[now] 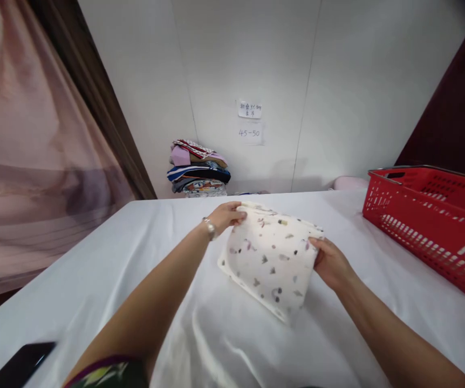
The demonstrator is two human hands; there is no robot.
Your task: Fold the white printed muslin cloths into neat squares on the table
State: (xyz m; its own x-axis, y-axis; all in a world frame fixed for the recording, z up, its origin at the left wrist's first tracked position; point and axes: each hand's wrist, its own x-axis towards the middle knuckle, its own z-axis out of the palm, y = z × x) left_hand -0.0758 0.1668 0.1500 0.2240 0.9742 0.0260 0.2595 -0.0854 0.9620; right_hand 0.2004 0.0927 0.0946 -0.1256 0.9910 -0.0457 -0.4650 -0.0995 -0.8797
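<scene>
A white cloth [268, 258] with small scattered prints hangs between my two hands above the white-covered table. It is folded into a rough square, and its lower edge dips toward the table. My left hand [227, 216] pinches the upper left corner, thumb in front; a silvery watch or bracelet sits on that wrist. At the right side of the cloth, my right hand [332, 262] grips the edge near its upper corner. I cannot tell whether the lowest corner touches the table.
A red plastic basket [422, 215] stands on the right of the table [127, 258]. Several folded cloths form a stack [200, 171] against the back wall, below paper notes [251, 132]. A dark phone-like object [22, 366] lies front left. Pink curtain [34, 134] hangs left.
</scene>
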